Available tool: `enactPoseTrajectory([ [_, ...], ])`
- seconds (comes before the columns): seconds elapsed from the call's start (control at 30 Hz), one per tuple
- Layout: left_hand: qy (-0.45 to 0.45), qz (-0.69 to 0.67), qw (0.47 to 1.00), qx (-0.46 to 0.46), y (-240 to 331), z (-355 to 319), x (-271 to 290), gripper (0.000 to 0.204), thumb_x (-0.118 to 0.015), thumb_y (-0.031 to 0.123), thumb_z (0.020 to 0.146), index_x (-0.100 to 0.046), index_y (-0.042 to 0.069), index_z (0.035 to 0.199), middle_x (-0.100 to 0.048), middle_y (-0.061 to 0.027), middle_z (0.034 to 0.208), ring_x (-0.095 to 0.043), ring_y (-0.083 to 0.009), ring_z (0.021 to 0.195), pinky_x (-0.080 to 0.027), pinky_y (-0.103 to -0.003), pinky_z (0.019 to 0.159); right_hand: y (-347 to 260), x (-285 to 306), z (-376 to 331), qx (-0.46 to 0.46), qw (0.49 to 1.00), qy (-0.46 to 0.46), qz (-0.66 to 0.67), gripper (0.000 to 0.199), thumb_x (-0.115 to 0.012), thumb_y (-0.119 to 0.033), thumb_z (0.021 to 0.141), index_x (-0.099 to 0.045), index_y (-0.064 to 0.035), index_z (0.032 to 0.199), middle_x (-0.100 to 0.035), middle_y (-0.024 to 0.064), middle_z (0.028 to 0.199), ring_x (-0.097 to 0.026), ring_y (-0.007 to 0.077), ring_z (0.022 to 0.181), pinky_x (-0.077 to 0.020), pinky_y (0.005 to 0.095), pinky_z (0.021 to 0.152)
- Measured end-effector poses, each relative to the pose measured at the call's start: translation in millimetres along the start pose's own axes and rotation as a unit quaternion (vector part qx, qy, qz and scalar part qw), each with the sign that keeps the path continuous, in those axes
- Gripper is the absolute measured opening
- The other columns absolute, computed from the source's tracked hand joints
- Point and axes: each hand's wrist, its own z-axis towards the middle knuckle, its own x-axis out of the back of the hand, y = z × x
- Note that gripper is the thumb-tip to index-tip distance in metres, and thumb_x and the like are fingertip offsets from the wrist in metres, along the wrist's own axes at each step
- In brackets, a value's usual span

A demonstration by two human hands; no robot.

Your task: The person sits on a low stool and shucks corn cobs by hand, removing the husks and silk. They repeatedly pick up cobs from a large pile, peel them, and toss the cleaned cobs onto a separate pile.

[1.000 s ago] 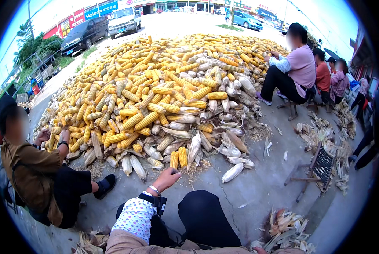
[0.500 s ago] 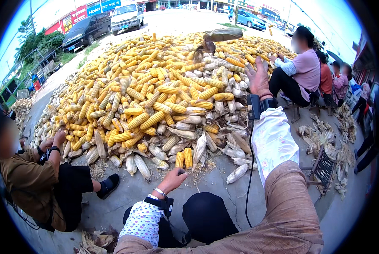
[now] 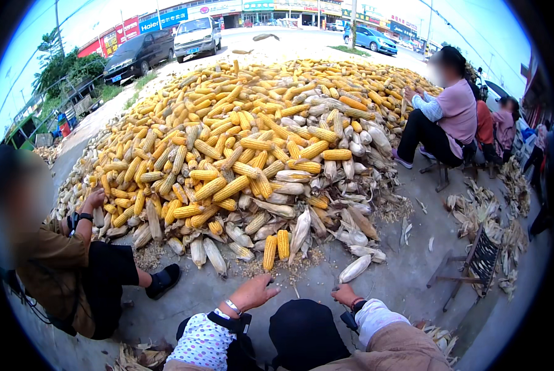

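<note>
My left hand is held low over the ground, fingers stretched out and apart, with nothing gripped in it. Just beyond it, two bare yellow corn cobs lean at the pile's front edge. My right hand is low in front of my knee, its partly visible fingers reaching out beside a pale husk-covered ear of corn. They look open and no hold on the ear shows. A large heap of yellow corn rises ahead, with pale husked ears along its front. A dark elongated piece is above the heap's far side.
At the left sits a person in a brown top, close to the heap. Another person in a pink top sits at the right, others behind. A low woven stool stands among loose husks. Parked vehicles stand beyond.
My right hand has come down from its raised, outstretched position to the ground near my knee. The dark husk-covered piece above the heap has moved farther away and left. My left hand remains low.
</note>
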Motion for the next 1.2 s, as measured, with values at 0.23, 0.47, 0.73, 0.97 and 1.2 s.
enactPoseTrajectory([
  [0.23, 0.008, 0.041, 0.999, 0.016, 6.9, -2.8, 0.1, 0.042, -0.061, 0.033, 0.083, -0.054, -0.001, 0.108, -0.058, -0.0223, 0.102, -0.055, -0.0377, 0.097, -0.045, -0.041, 0.083, 122.2, -35.2, -23.0, -0.137, 0.987, 0.002, -0.086, 0.025, -0.062, -0.017, 0.073, -0.066, 0.0001, 0.09, -0.065, 0.0111, 0.069, -0.062, 0.02, 0.055, -0.0489, 0.0314, 0.049],
  [0.47, -0.032, 0.054, 0.998, 0.029, 16.0, 2.8, 0.2, 0.04, -0.062, 0.026, 0.083, -0.052, -0.001, 0.112, -0.057, -0.0221, 0.104, -0.056, -0.0377, 0.096, -0.045, -0.04, 0.082, 107.3, -51.6, -6.7, -0.047, 0.987, 0.12, -0.1, 0.044, -0.064, -0.016, 0.071, -0.056, 0.0016, 0.111, -0.059, 0.0248, 0.104, -0.055, 0.0382, 0.102, -0.0446, 0.0406, 0.088],
  [0.73, -0.058, 0.055, 0.996, 0.048, 23.0, 6.2, 7.3, 0.039, -0.066, 0.019, 0.079, -0.053, -0.002, 0.109, -0.057, -0.0209, 0.097, -0.055, -0.0389, 0.088, -0.045, -0.042, 0.077, 54.9, -0.9, 94.4, -0.239, 0.871, 0.401, 0.151, 0.075, -0.076, -0.029, 0.066, -0.041, 0.0119, 0.12, -0.05, 0.028, 0.118, -0.048, 0.0387, 0.112, -0.0396, 0.0406, 0.095],
  [0.97, -0.104, 0.055, 0.988, 0.101, 21.3, 13.5, 10.1, 0.04, -0.066, 0.019, 0.079, -0.052, 0.001, 0.112, -0.056, -0.0195, 0.101, -0.055, -0.0388, 0.093, -0.045, -0.04, 0.079, 83.8, 20.3, 124.7, -0.213, 0.813, 0.282, 0.462, 0.046, -0.075, -0.009, 0.066, -0.058, 0.0077, 0.104, -0.064, 0.0168, 0.097, -0.062, 0.0324, 0.087, -0.0487, 0.0439, 0.077],
  [1.2, -0.136, 0.054, 0.982, 0.118, 16.8, 32.0, 10.0, 0.042, -0.067, 0.017, 0.078, -0.051, 0.001, 0.114, -0.055, -0.0191, 0.106, -0.054, -0.0387, 0.096, -0.045, -0.04, 0.082, 99.3, 102.8, 121.7, -0.017, 0.913, 0.218, -0.345, 0.053, -0.071, -0.01, 0.055, -0.065, -0.018, 0.107, -0.03, 0.0151, 0.141, -0.02, 0.0379, 0.133, -0.0244, 0.0497, 0.105],
])
